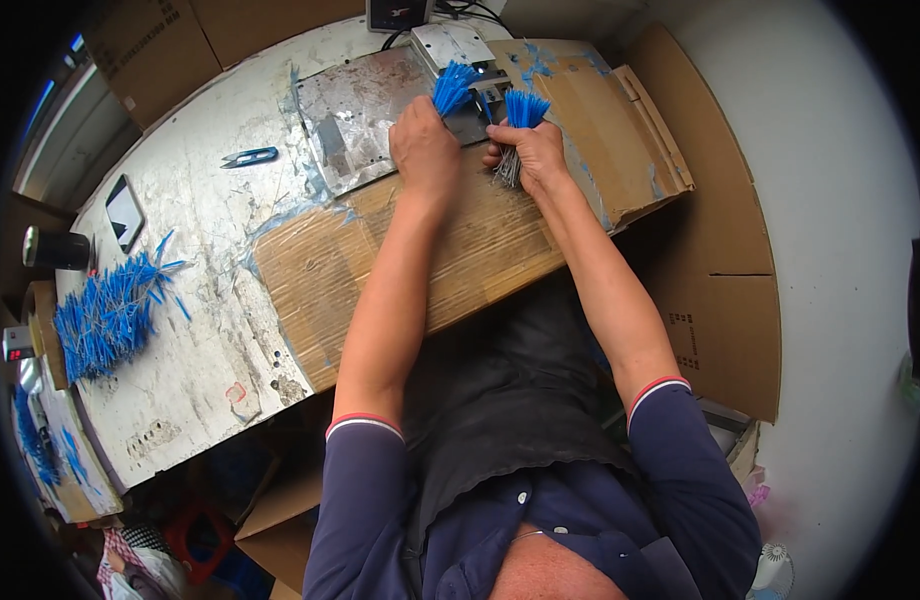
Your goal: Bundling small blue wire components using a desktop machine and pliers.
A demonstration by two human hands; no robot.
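Note:
My left hand (420, 148) is closed around a bunch of thin blue pieces (454, 88), whose blue ends fan out above my fingers. Beside it, my right hand (540, 155) grips a second bunch of blue pieces (526, 108); thin grey wire-like ends hang out below the palm. A single blue strip stands near my right fingertips, close to a small machine (452, 46) with a pale housing. I cannot make out whether the fingertips pinch that strip. Both hands are over the metal plate (358, 95) and the cardboard-covered front of the table.
A heap of similar blue pieces (110, 315) lies at the table's left. Blue thread snips (250, 157), a phone (125, 212) and a dark cylindrical container (55, 248) rest on the worn white tabletop (210, 220). A cardboard box (605, 130) stands right of the machine.

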